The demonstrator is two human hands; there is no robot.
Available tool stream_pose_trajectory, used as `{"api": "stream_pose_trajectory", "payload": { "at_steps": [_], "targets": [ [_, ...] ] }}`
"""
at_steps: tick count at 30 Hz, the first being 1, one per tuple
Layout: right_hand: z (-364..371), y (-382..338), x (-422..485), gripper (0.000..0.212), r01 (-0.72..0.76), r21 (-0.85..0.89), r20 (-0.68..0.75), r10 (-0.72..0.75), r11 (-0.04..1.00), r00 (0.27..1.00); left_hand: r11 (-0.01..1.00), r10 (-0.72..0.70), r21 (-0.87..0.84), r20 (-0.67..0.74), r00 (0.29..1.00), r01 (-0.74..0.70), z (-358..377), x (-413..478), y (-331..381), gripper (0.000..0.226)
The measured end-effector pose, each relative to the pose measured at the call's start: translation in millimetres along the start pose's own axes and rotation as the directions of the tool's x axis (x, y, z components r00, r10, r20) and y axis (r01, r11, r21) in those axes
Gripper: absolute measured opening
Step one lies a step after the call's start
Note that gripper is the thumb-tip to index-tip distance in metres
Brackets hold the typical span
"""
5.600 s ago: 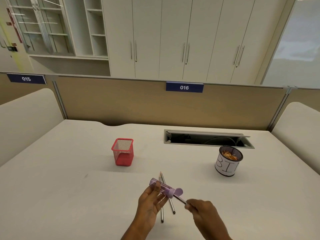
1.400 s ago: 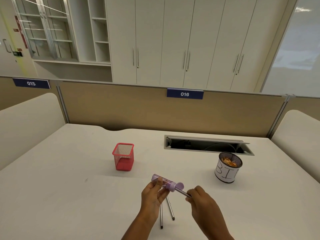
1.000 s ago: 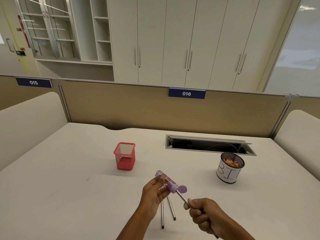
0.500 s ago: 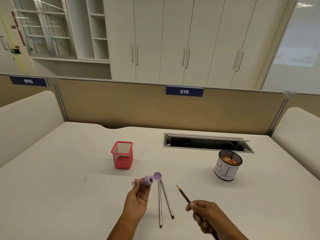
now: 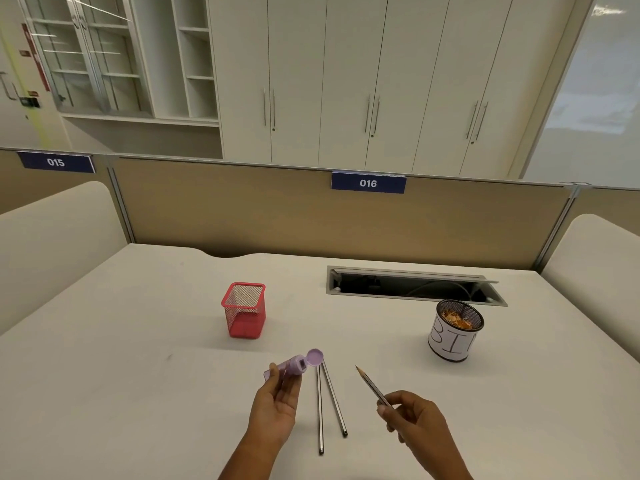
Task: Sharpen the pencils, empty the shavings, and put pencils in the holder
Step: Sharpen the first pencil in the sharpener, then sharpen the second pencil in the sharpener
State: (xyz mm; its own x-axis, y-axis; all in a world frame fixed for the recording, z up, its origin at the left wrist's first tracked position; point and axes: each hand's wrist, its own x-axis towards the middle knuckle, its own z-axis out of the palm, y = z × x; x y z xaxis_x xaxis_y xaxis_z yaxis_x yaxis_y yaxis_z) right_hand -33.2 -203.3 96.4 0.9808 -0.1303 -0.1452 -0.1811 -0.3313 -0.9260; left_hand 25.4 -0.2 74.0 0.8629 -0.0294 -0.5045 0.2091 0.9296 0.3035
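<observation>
Head view: held in the right hand (image 5: 417, 419), fingers closed around the lower shaft, a slim grey pencil (image 5: 372, 384) with its sharpened tip aimed up and away, clear of the desk. Gripped in the left hand (image 5: 277, 405), fingers wrapped on the barrel, a lilac plastic tube sharpener (image 5: 292, 365), round hinged cap flipped open at its far end. Lying flat between the hands, two more grey pencils (image 5: 327, 401), thin and straight, nearly touching at the far ends and spreading toward the near edge. Beyond the sharpener, a red wire-mesh holder (image 5: 245, 315), square and tapered, nothing visible inside. Well off to the right, a round black mesh cup (image 5: 454, 330) wrapped in white paper hand-lettered "BIN", holding orange and tan curled shavings (image 5: 458, 320). Underneath everything, a smooth matte off-white desk (image 5: 121, 375).
</observation>
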Motion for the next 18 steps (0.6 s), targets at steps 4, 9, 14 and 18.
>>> {"api": "stream_pose_trajectory", "payload": {
  "at_steps": [4, 9, 14, 18],
  "targets": [
    [5, 9, 6, 0.011, 0.054, -0.191, -0.136, -0.081, 0.98, 0.987, 1.0, -0.002, -0.005, -0.031, 1.0, 0.001, -2, 1, -2, 0.023],
    [13, 30, 23, 0.021, 0.055, -0.487, -0.201, -0.173, 0.872, 0.964, 1.0, 0.005, 0.001, -0.063, 0.998, -0.005, -5, 3, -6, 0.021],
    [21, 42, 45, 0.022, 0.012, -0.633, -0.203, -0.181, 0.774, 0.962, 1.0, -0.01, -0.009, -0.07, 0.997, 0.009, -6, 2, -8, 0.02],
    [28, 47, 61, 0.024, -0.034, -0.735, -0.171, -0.137, 0.677, 0.976, 1.0, -0.005, -0.005, -0.071, 0.997, 0.005, -6, 0, -7, 0.021]
  ]
}}
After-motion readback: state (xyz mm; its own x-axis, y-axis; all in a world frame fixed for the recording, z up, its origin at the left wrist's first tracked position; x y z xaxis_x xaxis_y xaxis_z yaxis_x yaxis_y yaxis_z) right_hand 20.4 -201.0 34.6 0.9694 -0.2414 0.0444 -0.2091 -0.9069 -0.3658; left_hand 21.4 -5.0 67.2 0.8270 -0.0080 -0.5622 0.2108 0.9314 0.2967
